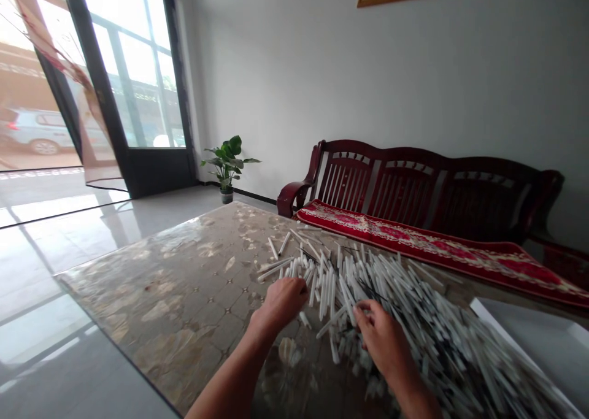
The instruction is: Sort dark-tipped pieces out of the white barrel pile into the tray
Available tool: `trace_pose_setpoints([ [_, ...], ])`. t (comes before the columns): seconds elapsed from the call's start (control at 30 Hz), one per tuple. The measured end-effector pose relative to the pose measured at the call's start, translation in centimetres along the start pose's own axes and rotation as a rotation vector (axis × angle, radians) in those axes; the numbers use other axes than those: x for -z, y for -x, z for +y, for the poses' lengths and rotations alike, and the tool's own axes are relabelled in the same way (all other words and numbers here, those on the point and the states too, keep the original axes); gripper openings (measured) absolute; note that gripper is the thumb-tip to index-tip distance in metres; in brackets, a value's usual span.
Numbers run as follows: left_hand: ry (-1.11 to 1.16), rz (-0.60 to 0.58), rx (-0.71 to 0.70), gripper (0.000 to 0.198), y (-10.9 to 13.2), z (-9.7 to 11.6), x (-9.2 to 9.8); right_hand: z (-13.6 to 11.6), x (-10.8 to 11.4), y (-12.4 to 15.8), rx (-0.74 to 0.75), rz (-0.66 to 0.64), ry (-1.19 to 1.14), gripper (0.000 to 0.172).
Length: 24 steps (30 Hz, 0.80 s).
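A large heap of thin white plastic tubes, some with dark parts among them, spreads over the patterned table. At the heap's left edge is my left hand, its fingers curled closed; whatever they hold is hidden from view. My right hand reaches into the heap's near side, thumb and fingers pinched on what looks like one white tube that slants up and away. Several loose tubes lie just beyond my left hand, and a short one rests between the two hands.
A white shallow box stands at the right of the heap. Behind the table is a dark red wooden bench with a red patterned cover. A potted plant stands by the wall, left of the bench; a glass door is at left.
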<state>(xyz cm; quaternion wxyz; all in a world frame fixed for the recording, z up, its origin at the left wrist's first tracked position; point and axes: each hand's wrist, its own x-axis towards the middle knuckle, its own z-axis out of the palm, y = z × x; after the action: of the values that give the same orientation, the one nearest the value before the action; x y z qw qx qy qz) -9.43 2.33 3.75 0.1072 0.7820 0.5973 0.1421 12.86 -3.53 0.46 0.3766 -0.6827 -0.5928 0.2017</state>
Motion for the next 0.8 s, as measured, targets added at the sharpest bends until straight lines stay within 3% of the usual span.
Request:
trace_pose_setpoints([
  [0.07,-0.033,-0.068,-0.104,0.019,0.6,0.5,-0.7,0.5,0.1,-0.2,-0.004,0.050,-0.027,0.039],
  [0.2,-0.023,-0.126,-0.224,0.022,1.5,1.5,-1.8,0.7,-0.4,-0.1,0.046,0.073,0.004,0.031],
  [0.27,0.077,-0.156,-0.251,0.022,1.7,2.0,-2.2,0.7,-0.9,0.1,0.090,0.065,0.017,0.028],
  [0.4,0.334,-0.377,-0.223,0.020,1.3,2.3,-2.7,1.0,-1.8,0.4,0.195,0.067,0.056,0.027],
  [0.47,0.315,-0.332,-0.143,0.024,0.5,1.9,-2.8,1.2,-2.3,0.5,0.242,0.098,0.081,0.028],
  [0.53,0.180,-0.147,-0.055,0.028,-0.6,1.2,-2.9,1.4,-2.6,0.6,0.288,0.132,0.102,0.027],
  [0.6,0.102,-0.081,-0.003,0.036,-1.6,0.8,-3.0,1.6,-2.9,0.6,0.325,0.154,0.120,0.027],
  [0.73,-0.013,-0.126,-0.002,0.061,-3.0,1.0,-3.2,1.4,-3.0,0.8,0.370,0.163,0.164,0.026],
  [0.8,-0.032,-0.158,-0.017,0.063,-3.3,1.4,-3.3,1.1,-3.0,1.1,0.394,0.149,0.202,0.026],
])
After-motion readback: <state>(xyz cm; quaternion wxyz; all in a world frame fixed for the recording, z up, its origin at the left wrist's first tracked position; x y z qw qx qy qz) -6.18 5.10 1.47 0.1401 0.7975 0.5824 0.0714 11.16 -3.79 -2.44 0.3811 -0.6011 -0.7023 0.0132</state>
